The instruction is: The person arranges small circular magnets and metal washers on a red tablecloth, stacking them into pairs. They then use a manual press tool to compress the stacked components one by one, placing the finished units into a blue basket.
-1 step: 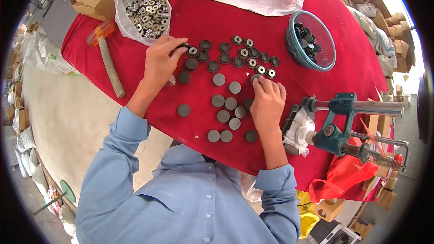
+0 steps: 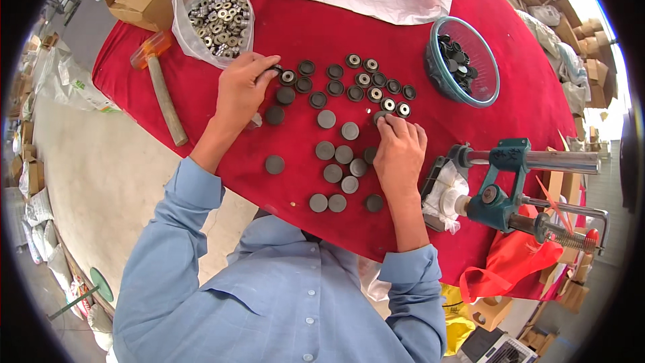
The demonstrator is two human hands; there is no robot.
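My left hand (image 2: 242, 89) pinches a small black round cap (image 2: 275, 68) between thumb and fingers, its arm reaching up from the lower left. Right beside that cap lies a black cap with a metal bearing (image 2: 288, 77) seated in it. My right hand (image 2: 400, 153) has its fingertips closed on the edge of a dark round cap (image 2: 380, 117), partly covered by the fingers. Between the hands are hollow-side-up black caps (image 2: 335, 88), some holding bearings (image 2: 388, 104). Closer to me, several grey-topped caps (image 2: 343, 154) rest flat side up.
A clear bag of metal bearings (image 2: 222, 23) and a hammer (image 2: 164, 97) lie at the left. White sacking with black caps (image 2: 396, 10) is at the back. A blue-green basket (image 2: 437, 60) stands back right, a green hand press (image 2: 497, 191) to the right on the red cloth (image 2: 262, 195).
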